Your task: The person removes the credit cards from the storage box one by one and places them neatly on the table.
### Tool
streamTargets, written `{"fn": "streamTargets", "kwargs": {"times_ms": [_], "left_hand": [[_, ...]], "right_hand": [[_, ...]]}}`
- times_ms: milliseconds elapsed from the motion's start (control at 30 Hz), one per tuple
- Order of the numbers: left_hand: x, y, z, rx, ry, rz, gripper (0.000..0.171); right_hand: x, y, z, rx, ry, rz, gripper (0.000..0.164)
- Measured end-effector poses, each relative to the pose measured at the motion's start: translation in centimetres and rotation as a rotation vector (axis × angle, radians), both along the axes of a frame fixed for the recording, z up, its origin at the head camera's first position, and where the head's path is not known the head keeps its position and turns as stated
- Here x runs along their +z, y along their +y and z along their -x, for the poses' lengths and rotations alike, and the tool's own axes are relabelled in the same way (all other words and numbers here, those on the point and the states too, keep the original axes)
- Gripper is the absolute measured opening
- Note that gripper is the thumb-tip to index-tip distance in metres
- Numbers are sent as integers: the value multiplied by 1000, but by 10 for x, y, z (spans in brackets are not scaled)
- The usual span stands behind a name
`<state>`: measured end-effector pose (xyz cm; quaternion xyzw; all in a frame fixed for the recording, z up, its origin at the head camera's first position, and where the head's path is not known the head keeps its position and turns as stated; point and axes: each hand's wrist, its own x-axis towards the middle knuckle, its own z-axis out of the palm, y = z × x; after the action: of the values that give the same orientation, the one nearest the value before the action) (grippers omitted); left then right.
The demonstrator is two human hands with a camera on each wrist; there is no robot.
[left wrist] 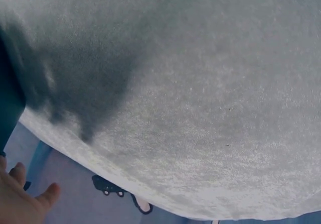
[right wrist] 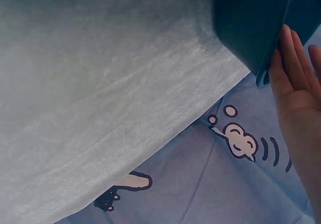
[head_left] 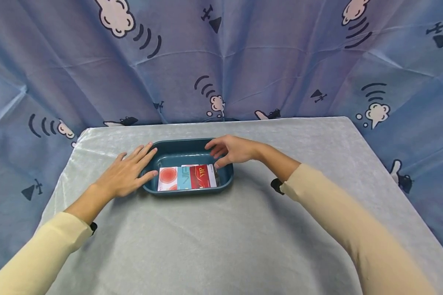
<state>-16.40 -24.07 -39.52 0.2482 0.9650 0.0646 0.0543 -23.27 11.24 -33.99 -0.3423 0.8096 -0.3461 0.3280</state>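
A dark teal oblong tray (head_left: 186,191) with raised sides stands on the table. Inside, along its near side, lie a white and light-blue printed pack (head_left: 168,179) with a pink-red round motif and a red printed pack (head_left: 202,177) with lettering. My left hand (head_left: 127,172) reaches to the tray's left end, fingers extended, fingertips right at the rim. Over the right end hovers my right hand (head_left: 238,150), its fingers loosely bent above the inside and its thumb close to the red pack. The right wrist view shows the right hand's fingers beside the tray's outer wall (right wrist: 251,28).
A pale grey velvety cloth (head_left: 206,237) covers the table. Behind the table hangs a blue-purple curtain (head_left: 266,73) with cartoon clouds and planes. Dark bands (head_left: 277,186) show at the sleeve cuffs.
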Motion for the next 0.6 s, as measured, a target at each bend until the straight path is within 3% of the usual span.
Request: {"fn": "streamTargets", "kwargs": {"times_ms": [600], "left_hand": [[0, 0, 0, -6, 4, -1, 72]], "right_hand": [[13, -31, 15, 18, -116, -331, 63]]}}
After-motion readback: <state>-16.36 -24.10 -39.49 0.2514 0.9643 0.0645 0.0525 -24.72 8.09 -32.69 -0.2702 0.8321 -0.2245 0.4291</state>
